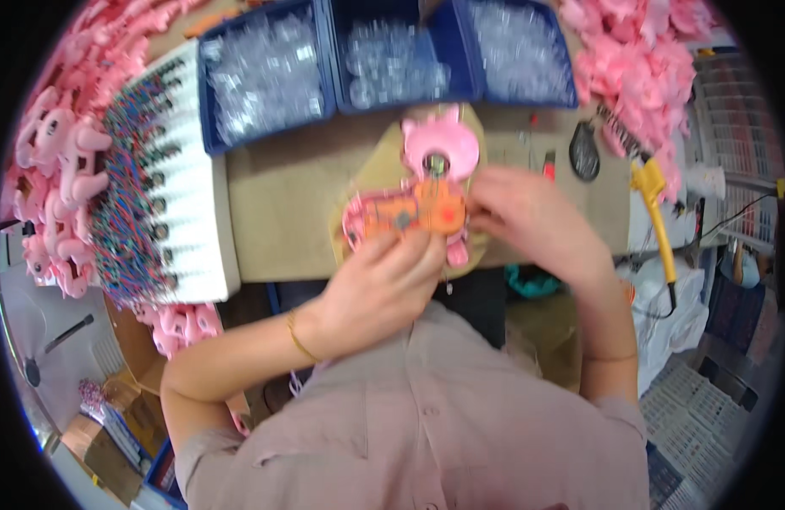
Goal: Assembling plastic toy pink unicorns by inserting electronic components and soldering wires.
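At near centre, the left hand (pixel 379 293) holds the orange piece (pixel 419 209), likely light, stiff, best edge-gripped; the right hand (pixel 528 214) curls close, grip unclear.

three blue bins (pixel 462 78), one orange casing (pixel 442 211), one white tray (pixel 212 212), one yellow-handled tool (pixel 652 184), one bracelet (pixel 296 337)

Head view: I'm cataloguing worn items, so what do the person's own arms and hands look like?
The left hand and right hand are both gloveless. A thin gold-coloured bracelet circles the left wrist; none shows on the right. Short, greyish-pink fabric sleeves end near the elbows.
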Available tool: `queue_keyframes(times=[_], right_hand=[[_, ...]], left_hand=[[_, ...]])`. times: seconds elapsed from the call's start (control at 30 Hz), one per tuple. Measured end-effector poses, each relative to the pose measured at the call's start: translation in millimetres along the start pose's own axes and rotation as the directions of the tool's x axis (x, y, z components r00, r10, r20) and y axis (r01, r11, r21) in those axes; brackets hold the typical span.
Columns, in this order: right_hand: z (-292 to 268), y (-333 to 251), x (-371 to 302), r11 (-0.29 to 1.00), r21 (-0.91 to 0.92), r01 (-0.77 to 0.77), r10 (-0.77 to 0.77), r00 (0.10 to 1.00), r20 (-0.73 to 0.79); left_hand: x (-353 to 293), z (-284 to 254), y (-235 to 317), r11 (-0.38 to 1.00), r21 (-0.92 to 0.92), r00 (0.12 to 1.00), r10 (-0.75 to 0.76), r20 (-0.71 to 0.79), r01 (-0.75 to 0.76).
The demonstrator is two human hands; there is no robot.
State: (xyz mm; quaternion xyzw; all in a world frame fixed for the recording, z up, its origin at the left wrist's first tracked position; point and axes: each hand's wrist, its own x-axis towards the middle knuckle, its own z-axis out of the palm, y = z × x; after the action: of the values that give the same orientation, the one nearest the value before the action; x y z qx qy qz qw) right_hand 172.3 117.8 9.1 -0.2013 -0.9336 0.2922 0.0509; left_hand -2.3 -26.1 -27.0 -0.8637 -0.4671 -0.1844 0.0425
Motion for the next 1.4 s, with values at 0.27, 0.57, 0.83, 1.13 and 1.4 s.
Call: queue_keyframes(times=[0.27, 0.57, 0.83, 1.13, 1.4], right_hand=[[-15.7, 30.2, 85.6, 0.889, -0.456, 0.046, -0.231, 0.904, -0.361], [-20.4, 69.5, 104.8, 0.853, -0.520, -0.053, -0.080, 0.970, -0.230], [-8.1, 27.3, 47.5, 0.925, 0.237, -0.296, 0.377, 0.775, -0.506], [-4.3, 39.0, 33.7, 0.802, 0.588, -0.105, 0.474, 0.711, -0.519], [7.8, 18.8, 54.9, 0.720, 0.688, -0.091, 0.470, 0.793, -0.387]], left_hand=[[-8.8, -8.1, 7.3, 1.000, -0.018, 1.000, -0.005, 0.025, 0.005], [-9.7, -78.6, -105.4, 0.769, -0.385, 0.859, -0.480, 0.179, 0.510], [-72.1, -42.6, -412.5, 0.185, 0.385, 0.347, -0.844, -0.410, 0.904], [-61.5, -71.0, -421.3, 0.102, -0.184, -0.025, -0.813, -0.582, 0.978], [-122.0, -77.1, -450.7, 0.472, -0.701, -0.205, -0.732, -0.650, 0.535]])
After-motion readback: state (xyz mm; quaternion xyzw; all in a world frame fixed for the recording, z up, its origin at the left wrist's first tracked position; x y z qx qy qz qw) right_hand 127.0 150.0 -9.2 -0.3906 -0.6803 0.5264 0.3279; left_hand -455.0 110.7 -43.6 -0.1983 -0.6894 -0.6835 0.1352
